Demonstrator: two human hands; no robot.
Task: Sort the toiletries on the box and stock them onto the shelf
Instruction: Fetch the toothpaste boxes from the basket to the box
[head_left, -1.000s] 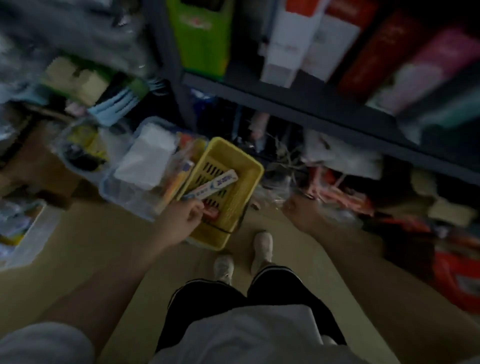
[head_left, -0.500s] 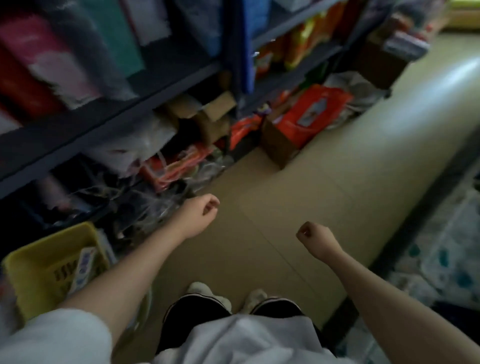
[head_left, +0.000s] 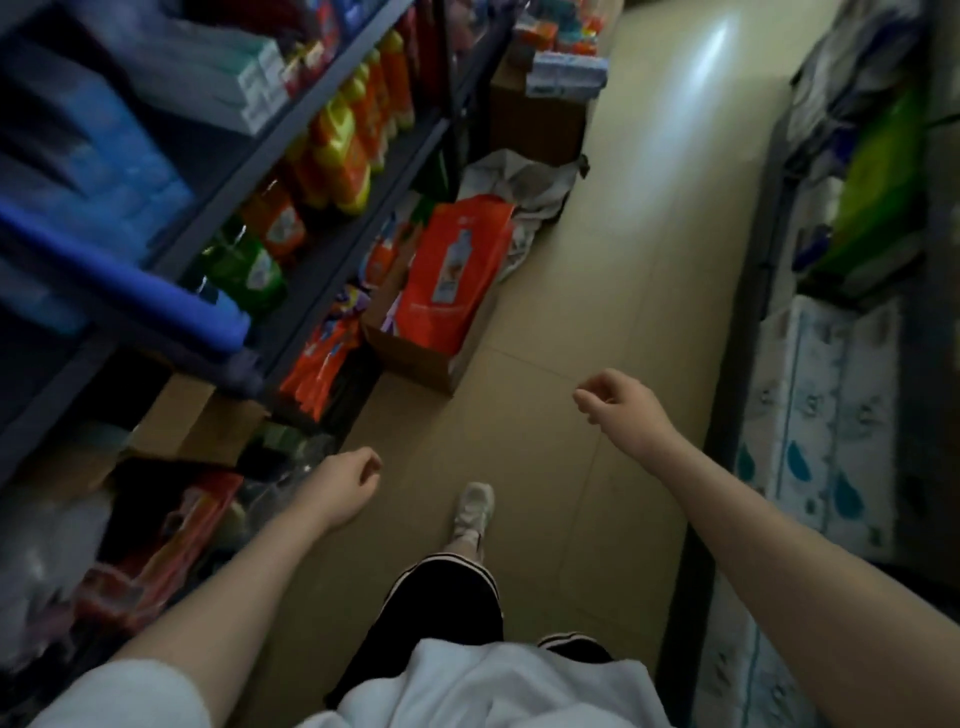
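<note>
Two grips, left (head_left: 347, 488) and right (head_left: 621, 402), loosely curled, empty; shelf (head_left: 332, 208) left of both, nearer left; toiletries ahead-left.

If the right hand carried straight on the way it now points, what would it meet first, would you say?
Probably the open cardboard box holding the orange refill pouch; the right hand points up-left over bare floor, though depth is unclear.
</note>
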